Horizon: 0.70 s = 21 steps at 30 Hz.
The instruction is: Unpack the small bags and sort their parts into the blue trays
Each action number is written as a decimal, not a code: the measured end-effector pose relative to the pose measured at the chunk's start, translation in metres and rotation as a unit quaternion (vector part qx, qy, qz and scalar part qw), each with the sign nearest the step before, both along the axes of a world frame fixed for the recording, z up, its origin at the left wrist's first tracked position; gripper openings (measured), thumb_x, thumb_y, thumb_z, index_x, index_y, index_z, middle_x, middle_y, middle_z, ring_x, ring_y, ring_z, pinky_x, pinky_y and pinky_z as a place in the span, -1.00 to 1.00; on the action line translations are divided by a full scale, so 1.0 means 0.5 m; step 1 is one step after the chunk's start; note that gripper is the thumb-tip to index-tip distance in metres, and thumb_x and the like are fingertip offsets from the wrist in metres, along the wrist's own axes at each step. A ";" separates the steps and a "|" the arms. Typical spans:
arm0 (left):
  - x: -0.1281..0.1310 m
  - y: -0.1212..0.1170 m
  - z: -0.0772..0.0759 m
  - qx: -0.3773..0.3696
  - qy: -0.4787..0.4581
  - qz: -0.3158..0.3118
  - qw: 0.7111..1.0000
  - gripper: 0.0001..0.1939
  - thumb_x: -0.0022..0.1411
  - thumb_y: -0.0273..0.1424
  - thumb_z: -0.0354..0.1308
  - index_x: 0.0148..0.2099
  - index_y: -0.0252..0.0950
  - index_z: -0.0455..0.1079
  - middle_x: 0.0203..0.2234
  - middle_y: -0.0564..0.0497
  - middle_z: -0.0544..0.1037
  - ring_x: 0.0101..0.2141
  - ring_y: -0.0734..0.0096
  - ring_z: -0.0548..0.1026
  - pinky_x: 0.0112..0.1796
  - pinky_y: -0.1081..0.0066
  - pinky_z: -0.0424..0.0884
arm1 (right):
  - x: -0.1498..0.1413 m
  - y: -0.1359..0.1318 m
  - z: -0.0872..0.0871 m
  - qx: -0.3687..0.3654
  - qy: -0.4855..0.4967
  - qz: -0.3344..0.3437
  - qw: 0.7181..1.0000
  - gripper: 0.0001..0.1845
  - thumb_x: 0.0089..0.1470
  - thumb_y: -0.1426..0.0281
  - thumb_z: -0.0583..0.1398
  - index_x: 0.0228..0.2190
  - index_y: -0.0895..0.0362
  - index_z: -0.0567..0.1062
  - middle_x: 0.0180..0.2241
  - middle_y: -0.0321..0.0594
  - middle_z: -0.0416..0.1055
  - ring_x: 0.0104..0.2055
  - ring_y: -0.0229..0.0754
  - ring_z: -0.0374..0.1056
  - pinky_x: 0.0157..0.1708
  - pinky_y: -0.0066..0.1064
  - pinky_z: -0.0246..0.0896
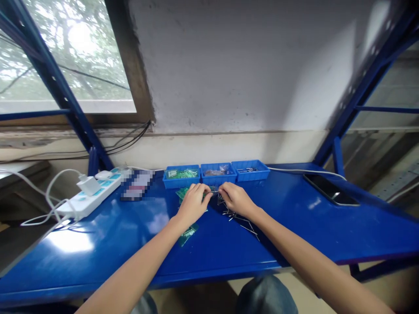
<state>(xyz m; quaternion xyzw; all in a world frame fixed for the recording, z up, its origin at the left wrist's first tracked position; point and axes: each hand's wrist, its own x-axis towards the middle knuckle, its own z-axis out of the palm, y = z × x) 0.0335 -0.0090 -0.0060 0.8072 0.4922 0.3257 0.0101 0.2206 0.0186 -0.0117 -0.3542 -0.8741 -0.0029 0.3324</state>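
Observation:
Over the blue table, my left hand (194, 201) and my right hand (238, 199) face each other with fingertips pinched. Between them runs a thin metal pin (214, 192), gripped at both ends. Beneath and beside my right hand lie several loose metal pins (248, 227), scattered on the table. Small green plastic packets (187, 235) lie under and in front of my left hand, partly hidden by it. The fingertips are small in view, so the pin's fine details cannot be made out.
Behind my hands stand three blue bins: one with green packets (165, 179), one with clear bags (218, 179), one with metal pieces (253, 175). At left lies a white power strip (88, 198) with cables, beside a blurred object (137, 185). A black phone (330, 190) lies at right.

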 end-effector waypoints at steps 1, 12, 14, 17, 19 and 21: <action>0.001 0.000 0.003 -0.003 -0.009 -0.012 1.000 -0.89 0.28 -0.40 -0.05 -0.28 -0.25 0.28 -0.38 0.02 0.44 -0.28 0.30 0.33 -0.23 0.34 0.28 | 0.000 0.000 0.001 0.000 0.002 0.000 1.000 -0.81 0.22 0.41 -0.06 -0.37 0.12 0.31 -0.44 -0.20 0.35 -0.39 -0.21 0.27 -0.38 -0.43 0.11; 0.039 0.019 0.042 -0.053 -0.008 -0.037 0.998 -0.81 0.30 -0.31 -0.06 -0.25 -0.26 0.33 -0.41 0.03 0.48 -0.30 0.31 0.40 -0.29 0.36 0.29 | 0.040 0.007 0.044 0.161 0.000 -0.019 0.987 -0.80 0.19 0.40 0.00 -0.35 0.16 0.40 -0.47 -0.19 0.36 -0.41 -0.21 0.27 -0.34 -0.41 0.12; 0.056 0.018 0.040 -0.060 0.046 -0.044 0.996 -0.82 0.25 -0.27 0.03 -0.22 -0.26 0.33 -0.38 0.01 0.49 -0.27 0.27 0.40 -0.29 0.33 0.30 | 0.071 0.024 0.052 0.187 0.056 -0.088 0.977 -0.78 0.20 0.39 0.00 -0.35 0.17 0.42 -0.49 -0.19 0.36 -0.41 -0.21 0.27 -0.33 -0.41 0.12; 0.077 0.021 0.029 -0.033 0.160 -0.064 0.984 -0.85 0.21 -0.30 0.09 -0.23 -0.26 0.37 -0.32 -0.02 0.49 -0.22 0.18 0.38 -0.24 0.25 0.27 | 0.123 0.059 0.057 0.158 0.095 -0.263 0.947 -0.72 0.20 0.32 -0.01 -0.32 0.18 0.45 -0.48 -0.16 0.38 -0.40 -0.18 0.30 -0.35 -0.40 0.12; 0.085 0.024 0.018 -0.024 0.203 -0.060 0.977 -0.88 0.22 -0.35 0.07 -0.26 -0.26 0.38 -0.30 -0.04 0.49 -0.20 0.16 0.38 -0.22 0.22 0.25 | 0.147 0.081 0.053 0.091 0.060 -0.347 0.931 -0.70 0.18 0.25 0.03 -0.28 0.17 0.46 -0.42 -0.13 0.42 -0.37 -0.14 0.33 -0.38 -0.39 0.12; 0.085 0.025 0.007 -0.016 0.220 -0.047 0.974 -0.87 0.25 -0.38 0.03 -0.27 -0.28 0.38 -0.30 -0.06 0.48 -0.21 0.17 0.38 -0.22 0.22 0.24 | 0.152 0.092 0.046 0.028 0.019 -0.372 0.928 -0.68 0.15 0.22 0.05 -0.22 0.17 0.46 -0.35 -0.09 0.45 -0.33 -0.10 0.35 -0.39 -0.38 0.13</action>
